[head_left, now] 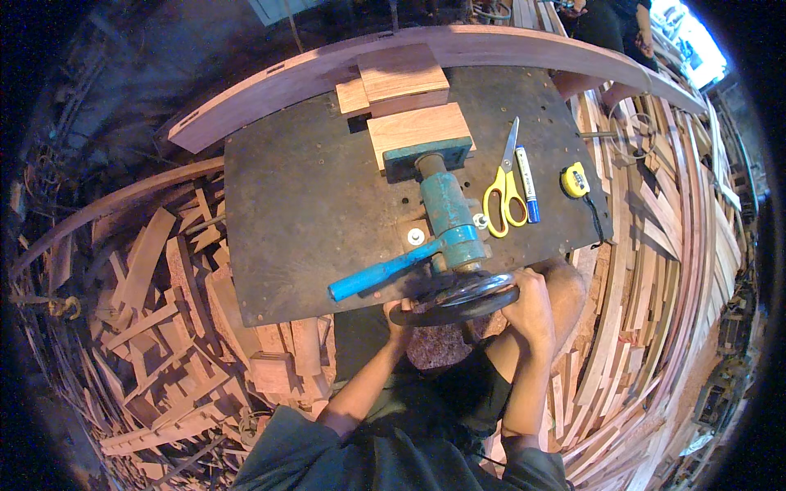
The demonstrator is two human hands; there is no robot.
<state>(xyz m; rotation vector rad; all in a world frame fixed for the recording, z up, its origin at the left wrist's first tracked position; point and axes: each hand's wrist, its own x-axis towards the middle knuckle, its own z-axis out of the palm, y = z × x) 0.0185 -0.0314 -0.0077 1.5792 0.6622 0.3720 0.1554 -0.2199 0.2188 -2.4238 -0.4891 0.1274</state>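
A blue-green screw clamp (446,200) is mounted on a dark tabletop (295,196), with a round handwheel (454,301) at its near end. My left hand (399,319) grips the wheel's left rim, fingers curled round it. On the opposite side, my right hand (528,304) is closed on the rim. The clamp's flat jaw (428,158) is up against a wooden block (422,131). Beyond that block lie more wood blocks (403,75), by a long wooden beam (483,47). A blue lever (381,274) sticks out leftward from the clamp.
Yellow-handled scissors (506,192), a marker (528,184) with a blue cap and a yellow tape measure (575,181) lie right of the clamp. Wood offcuts (168,327) heap at left; long strips (634,303) cover the right. Another person (610,24) stands at the far right.
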